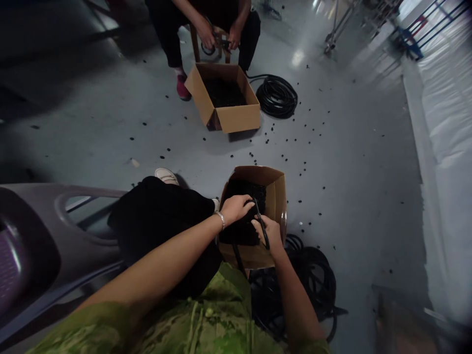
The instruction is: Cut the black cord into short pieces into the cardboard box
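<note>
My right hand (pixel 270 231) grips a pair of black-handled scissors (pixel 264 237), with the blades pointing up and away. Just left of the blades, my left hand (pixel 236 208) is closed on a black rubber hose (pixel 237 256), whose length hangs over the near side of the box. Its end at my fingertips is small and partly hidden, close to the blades. Both hands are above an open cardboard box (pixel 279 194) holding many small black pieces (pixel 241 235).
Coiled black hose (pixel 313 275) lies right of my box. Opposite, a seated co-worker's hands (pixel 206 37) hold scissors over another cardboard box (pixel 239 118), beside a second hose coil (pixel 277 97). Small black rings dot the grey floor (pixel 354 196). A plastic chair (pixel 88 206) is at left.
</note>
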The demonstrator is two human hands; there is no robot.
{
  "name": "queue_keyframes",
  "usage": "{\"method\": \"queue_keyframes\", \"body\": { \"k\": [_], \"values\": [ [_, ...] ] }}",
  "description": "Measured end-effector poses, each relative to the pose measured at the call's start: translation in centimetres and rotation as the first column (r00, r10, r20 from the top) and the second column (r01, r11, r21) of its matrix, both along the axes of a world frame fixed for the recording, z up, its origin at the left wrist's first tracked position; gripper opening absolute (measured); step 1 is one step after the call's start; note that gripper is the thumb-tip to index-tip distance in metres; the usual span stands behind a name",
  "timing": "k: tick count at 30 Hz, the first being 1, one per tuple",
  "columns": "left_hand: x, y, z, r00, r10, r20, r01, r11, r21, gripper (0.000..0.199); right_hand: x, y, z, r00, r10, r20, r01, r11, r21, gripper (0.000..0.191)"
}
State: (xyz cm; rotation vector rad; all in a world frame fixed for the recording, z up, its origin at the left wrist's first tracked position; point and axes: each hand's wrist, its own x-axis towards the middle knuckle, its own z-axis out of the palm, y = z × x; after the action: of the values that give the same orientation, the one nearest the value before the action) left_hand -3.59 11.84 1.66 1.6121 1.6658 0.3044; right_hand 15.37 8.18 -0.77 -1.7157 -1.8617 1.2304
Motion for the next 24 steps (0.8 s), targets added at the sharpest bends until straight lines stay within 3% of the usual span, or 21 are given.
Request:
{"method": "queue_keyframes", "body": {
  "k": [3,9,13,17,24],
  "values": [
    [-0.2,0.4,-0.5,0.990,0.054,0.133,-0.046,0.997,-0.061,0.034,0.1,0.0,-0.2,1.000,-0.005,0.015,0.005,0.999,0.036,0.044],
    [-0.2,0.7,-1.2,0.934,0.092,0.346,-0.096,0.995,-0.007,0.033,-0.4,0.0,-0.2,0.994,-0.079,-0.076,0.075,0.996,-0.051,0.051],
    [-0.2,0.9,-1.2,0.864,0.247,0.438,-0.224,0.969,-0.105,0.033,-0.9,0.6,-0.1,0.979,-0.071,-0.192,0.038,0.984,-0.172,0.054],
    [-0.1,0.9,-0.9,0.766,0.396,0.506,-0.316,0.918,-0.241,0.033,-0.8,1.8,-0.4,0.977,-0.022,-0.213,-0.019,0.982,-0.188,0.054],
    [0.1,0.9,0.0,0.631,0.483,0.607,-0.242,0.866,-0.438,0.035,-0.4,3.1,-0.5,0.979,0.079,-0.188,-0.101,0.989,-0.107,0.048]
  ]
}}
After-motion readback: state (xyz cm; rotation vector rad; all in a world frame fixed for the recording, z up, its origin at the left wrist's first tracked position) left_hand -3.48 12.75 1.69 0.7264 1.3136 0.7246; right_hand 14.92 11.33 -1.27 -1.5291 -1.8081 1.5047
